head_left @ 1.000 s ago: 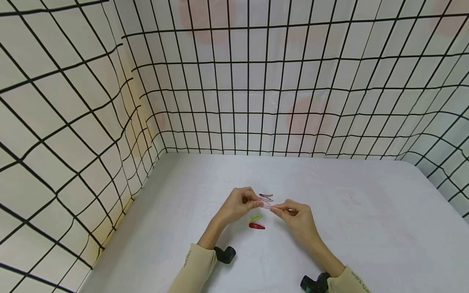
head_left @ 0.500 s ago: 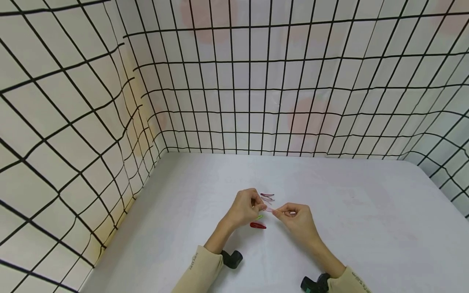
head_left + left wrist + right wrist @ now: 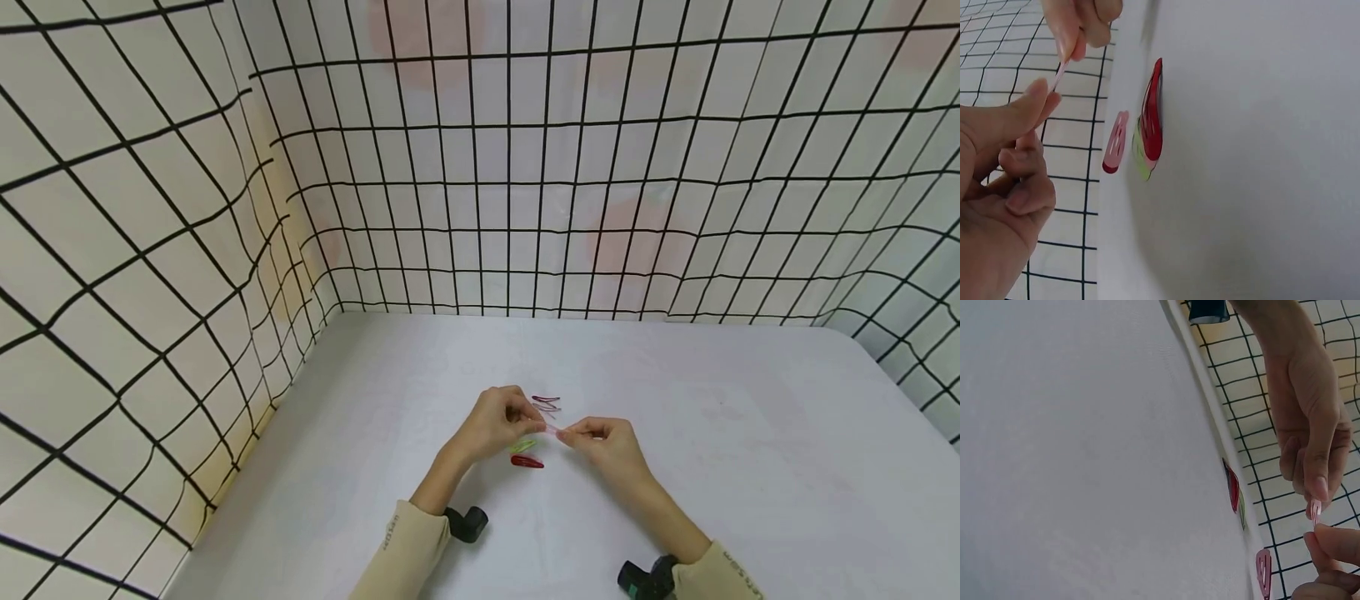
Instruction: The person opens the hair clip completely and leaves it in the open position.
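Note:
A small pink snap hair clip (image 3: 1315, 511) is stretched between my two hands above the table. My left hand (image 3: 491, 425) pinches one end with thumb and forefinger. The opposite end is pinched by my right hand (image 3: 609, 446). From the left wrist the clip shows only as a thin pink strip, its ends hidden under the fingertips. Below the hands, a red hair clip (image 3: 527, 461) lies beside a light green hair clip (image 3: 523, 447), overlapping it in the left wrist view. Just beyond the held clip lie pink and dark red hair clips (image 3: 546, 403).
A white-covered table (image 3: 750, 433) spreads beneath the hands. Black wire grid panels (image 3: 510, 183) stand along its back and sides, with pale cloth behind them. Dark wrist cameras (image 3: 468, 525) sit below both forearms.
Both hands have shifted slightly, carrying the pink hair clip a little right and nearer. The left hand briefly covered more of the green hair clip. The clips on the table have stayed put.

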Tool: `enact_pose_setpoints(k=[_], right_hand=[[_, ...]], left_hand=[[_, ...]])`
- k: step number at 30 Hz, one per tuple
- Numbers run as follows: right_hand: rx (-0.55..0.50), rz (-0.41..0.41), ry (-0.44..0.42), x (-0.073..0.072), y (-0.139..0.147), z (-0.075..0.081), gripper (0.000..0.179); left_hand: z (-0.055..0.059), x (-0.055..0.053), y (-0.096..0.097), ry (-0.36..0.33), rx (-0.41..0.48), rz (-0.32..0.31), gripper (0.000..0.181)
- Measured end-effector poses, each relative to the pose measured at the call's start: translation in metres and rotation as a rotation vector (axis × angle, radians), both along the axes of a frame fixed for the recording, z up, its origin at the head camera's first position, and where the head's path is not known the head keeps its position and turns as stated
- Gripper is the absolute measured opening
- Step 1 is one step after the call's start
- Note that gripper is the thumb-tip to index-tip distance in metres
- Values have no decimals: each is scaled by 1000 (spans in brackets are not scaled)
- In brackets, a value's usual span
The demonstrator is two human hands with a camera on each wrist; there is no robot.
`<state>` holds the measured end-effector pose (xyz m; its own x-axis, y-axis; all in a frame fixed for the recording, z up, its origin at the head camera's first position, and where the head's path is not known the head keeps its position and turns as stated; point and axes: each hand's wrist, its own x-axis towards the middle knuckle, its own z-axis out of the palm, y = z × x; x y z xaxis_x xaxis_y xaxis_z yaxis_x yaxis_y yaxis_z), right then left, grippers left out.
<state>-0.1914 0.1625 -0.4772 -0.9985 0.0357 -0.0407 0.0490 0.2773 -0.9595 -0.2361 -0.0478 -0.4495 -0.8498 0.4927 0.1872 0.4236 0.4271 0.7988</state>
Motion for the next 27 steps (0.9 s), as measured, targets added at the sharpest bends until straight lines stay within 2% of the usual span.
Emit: enact_pose_setpoints(k=[5,7,9,17,27], right_hand=[[-238,71,-207,-2,5,1,11],[-308,119,-253,-2,8,0,9],[-335,163,-276,-3,10,0,8],[-321,258,-282,-4,14,-2,24],[-166,186,-183,-2,9,-4,30]], left_hand=[[2,-1,-2,-3,23,-51,13],[1,-1,-2,1,35,-65,13],[1,-1,-3,6,42,-68,11],[-1,-3,-6,15,32,-54,7],[-3,-4,-8,-40,9,-67,7]])
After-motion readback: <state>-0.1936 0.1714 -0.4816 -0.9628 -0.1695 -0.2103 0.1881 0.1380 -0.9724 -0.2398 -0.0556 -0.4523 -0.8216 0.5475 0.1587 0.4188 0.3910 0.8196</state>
